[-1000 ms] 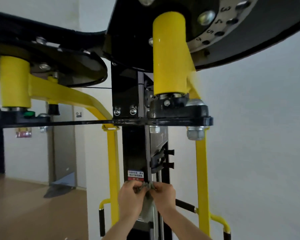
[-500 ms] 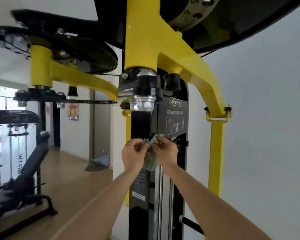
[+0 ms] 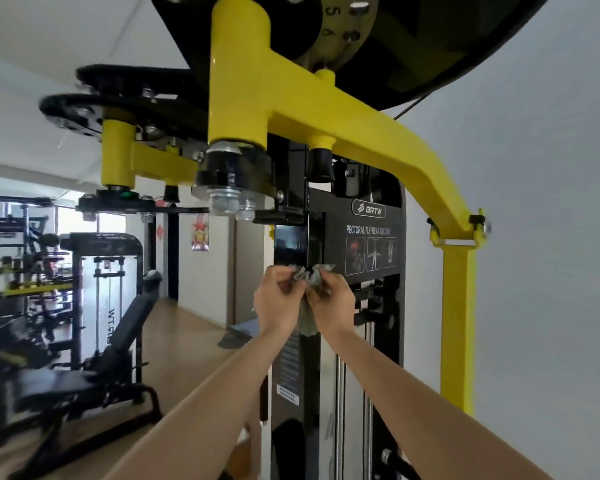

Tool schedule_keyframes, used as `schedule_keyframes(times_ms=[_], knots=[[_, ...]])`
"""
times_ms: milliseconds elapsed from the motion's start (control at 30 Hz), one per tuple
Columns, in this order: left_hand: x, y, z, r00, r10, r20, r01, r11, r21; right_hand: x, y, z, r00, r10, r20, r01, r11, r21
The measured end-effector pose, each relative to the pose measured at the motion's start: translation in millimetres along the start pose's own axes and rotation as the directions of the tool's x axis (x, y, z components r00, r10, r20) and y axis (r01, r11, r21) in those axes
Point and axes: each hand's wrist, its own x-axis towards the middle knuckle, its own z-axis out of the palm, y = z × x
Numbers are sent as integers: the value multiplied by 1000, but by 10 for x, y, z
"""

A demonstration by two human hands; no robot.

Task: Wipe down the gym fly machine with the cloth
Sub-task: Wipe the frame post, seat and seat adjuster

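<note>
At frame centre our left hand (image 3: pixel 278 301) and right hand (image 3: pixel 334 303) both pinch the cloth (image 3: pixel 308 320), bunched between them. It looks soft, light and limp, so we judge a gathered wad grips best. Just behind stands the machine (image 3: pixel 371 233), rigid and heavy.

The crumpled grey-green cloth (image 3: pixel 308 322) is largely hidden by the left hand (image 3: pixel 279 301) and right hand (image 3: pixel 333 301); the black padded bench (image 3: pixel 84 382) is blurred.

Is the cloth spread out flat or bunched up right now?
Bunched up: the cloth is crumpled between the left hand and right hand, both gripping it, part hanging below.
</note>
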Motion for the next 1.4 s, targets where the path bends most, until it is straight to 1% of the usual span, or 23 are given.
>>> schedule_keyframes(times_ms=[167,367,567,700,900,967,1167,1300,1400], knots=[[265,264,76,1000,12,-9,-12,999,50,299,-118,-98,999,-3,39,0,997,77],[497,439,99,1000,-8,-29,8,1000,14,590,-263,-161,996,-73,50,65,988,138],[665,522,155,994,-39,-102,38,999,-15,751,-346,-169,985,-164,49,160,985,69],[596,418,178,995,-14,-94,19,998,56,632,-273,-178,987,-156,44,153,986,67],[284,124,170,997,24,-78,-10,985,173,219,58,-155,994,-103,47,99,992,83],[209,116,191,995,29,-97,-10,982,189,169,128,-175,993,-108,51,103,991,90],[393,383,305,978,29,-207,-3,992,124,560,63,-267,965,-251,71,240,962,131],[461,467,393,960,35,-279,-1,993,120,915,30,-316,911,-400,103,383,911,151],[436,434,476,942,51,-331,-10,992,125,1023,119,-280,866,-485,117,468,871,148]])
